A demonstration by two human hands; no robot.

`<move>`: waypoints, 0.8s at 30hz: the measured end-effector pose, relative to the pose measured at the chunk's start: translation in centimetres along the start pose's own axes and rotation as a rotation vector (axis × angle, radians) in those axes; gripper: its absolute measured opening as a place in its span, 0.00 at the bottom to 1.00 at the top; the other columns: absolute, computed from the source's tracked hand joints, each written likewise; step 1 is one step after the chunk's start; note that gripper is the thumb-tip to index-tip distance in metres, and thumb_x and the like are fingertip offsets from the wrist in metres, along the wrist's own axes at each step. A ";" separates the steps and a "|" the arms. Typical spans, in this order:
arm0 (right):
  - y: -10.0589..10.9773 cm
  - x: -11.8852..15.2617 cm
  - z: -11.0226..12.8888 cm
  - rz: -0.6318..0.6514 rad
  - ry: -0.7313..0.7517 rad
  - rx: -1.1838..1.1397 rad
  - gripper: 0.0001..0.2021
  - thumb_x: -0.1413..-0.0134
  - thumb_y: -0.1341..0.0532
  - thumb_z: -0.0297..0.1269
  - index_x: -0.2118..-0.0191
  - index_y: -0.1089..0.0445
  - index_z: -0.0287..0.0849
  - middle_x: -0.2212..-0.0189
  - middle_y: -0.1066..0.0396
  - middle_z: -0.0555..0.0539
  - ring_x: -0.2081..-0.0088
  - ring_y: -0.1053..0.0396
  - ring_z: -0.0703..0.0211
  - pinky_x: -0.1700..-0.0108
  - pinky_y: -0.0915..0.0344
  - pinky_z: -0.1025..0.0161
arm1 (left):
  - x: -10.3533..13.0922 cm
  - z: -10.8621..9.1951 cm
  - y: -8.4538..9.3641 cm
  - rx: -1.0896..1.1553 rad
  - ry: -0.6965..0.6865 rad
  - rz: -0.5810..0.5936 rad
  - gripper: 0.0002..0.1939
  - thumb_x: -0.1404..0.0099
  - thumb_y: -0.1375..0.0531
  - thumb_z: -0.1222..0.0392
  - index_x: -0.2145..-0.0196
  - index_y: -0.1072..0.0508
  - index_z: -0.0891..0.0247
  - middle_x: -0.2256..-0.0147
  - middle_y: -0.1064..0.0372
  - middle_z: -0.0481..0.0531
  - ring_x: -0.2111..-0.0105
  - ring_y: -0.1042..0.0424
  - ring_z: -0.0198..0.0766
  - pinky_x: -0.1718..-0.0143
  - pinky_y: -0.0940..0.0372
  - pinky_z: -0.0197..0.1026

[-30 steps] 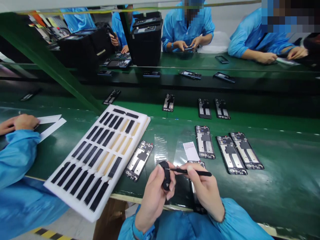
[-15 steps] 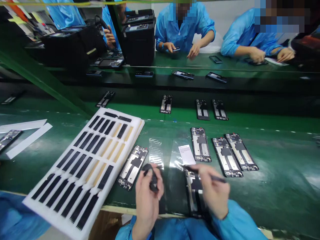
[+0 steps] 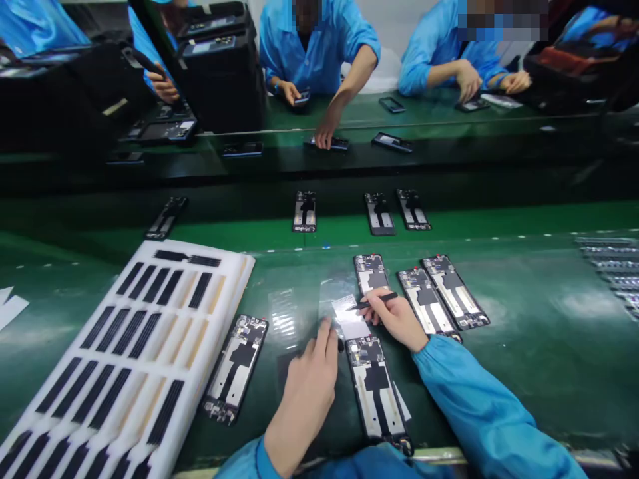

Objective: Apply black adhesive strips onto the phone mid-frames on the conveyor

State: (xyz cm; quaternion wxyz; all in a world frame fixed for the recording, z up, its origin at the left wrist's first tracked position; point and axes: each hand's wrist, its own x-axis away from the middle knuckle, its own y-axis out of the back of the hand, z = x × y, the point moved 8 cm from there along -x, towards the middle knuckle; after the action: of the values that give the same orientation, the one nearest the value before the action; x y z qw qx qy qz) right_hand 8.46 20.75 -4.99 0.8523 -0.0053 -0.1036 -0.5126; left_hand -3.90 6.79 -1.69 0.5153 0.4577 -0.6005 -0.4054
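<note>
My right hand (image 3: pixel 394 316) pinches black tweezers (image 3: pixel 386 297), their tip over a small white sticker sheet (image 3: pixel 355 326) with rows of tiny dark marks. My left hand (image 3: pixel 312 376) reaches its fingertips to the clear film beside that sheet. A black object (image 3: pixel 341 345), mostly hidden by the palm, pokes out past its fingers; its kind does not show. Just below the sheet lies an opened phone body (image 3: pixel 377 392) with a silver plate and black flex strip. A similar phone body (image 3: pixel 237 369) rests to the left of my left hand.
A white foam tray (image 3: pixel 170 256) of black strips fills the left. Several phone bodies (image 3: pixel 454 293) lie right of my hands, others farther back along the green bench. Ribbed clear film (image 3: pixel 283 319) is by my left hand. Co-workers in blue sit across, one hand (image 3: pixel 327 130) on a phone part.
My right hand has moved up from the phone body to the sticker sheet with the tweezers. My left hand has turned palm down and stretched toward the sheet. The view has shifted right.
</note>
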 end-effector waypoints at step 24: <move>1.0 -5.0 0.1 -0.096 -0.041 -0.125 0.27 0.48 0.38 0.65 0.66 0.31 0.41 0.81 0.26 0.49 0.82 0.29 0.63 0.80 0.30 0.67 | -7.9 0.7 2.3 -0.192 -0.102 0.028 0.47 0.50 0.48 0.82 0.32 0.44 0.64 0.29 0.59 0.57 0.57 0.25 0.48 0.69 0.26 0.43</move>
State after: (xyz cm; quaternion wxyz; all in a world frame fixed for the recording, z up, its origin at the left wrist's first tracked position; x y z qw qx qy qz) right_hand 7.09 25.57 -5.67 0.8226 -0.0640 -0.0888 -0.5580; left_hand -4.49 15.03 -1.57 0.5313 0.3766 -0.5907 -0.4764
